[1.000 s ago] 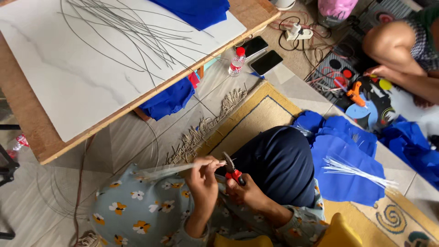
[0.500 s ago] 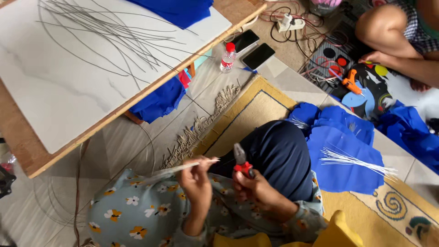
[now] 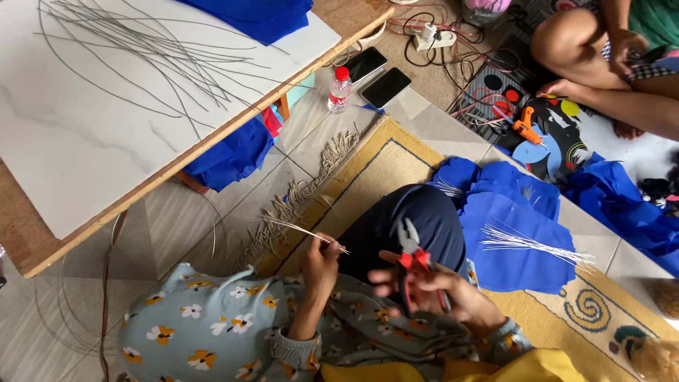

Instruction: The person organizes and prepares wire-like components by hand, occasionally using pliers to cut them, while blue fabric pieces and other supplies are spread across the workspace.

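Head view: left hand (image 3: 322,265) pinched on thin wire strands (image 3: 304,232), right hand (image 3: 431,297) gripping red-handled pliers (image 3: 412,256) just beside

A pale grey-blue sleeve (image 3: 212,332) printed with white and yellow flowers is seen. Red-handled pliers (image 3: 414,265) with grey metal tips are shown against dark navy cloth (image 3: 396,219). Bright blue fabric pieces (image 3: 509,226) lie on a yellow rug (image 3: 396,163) edged with a thin dark line and a spiral motif. The board (image 3: 92,134) is white, faintly veined like marble. A clear bottle (image 3: 340,89) is topped with a red cap. The thin strands (image 3: 304,232) appear whitish, though blurred.
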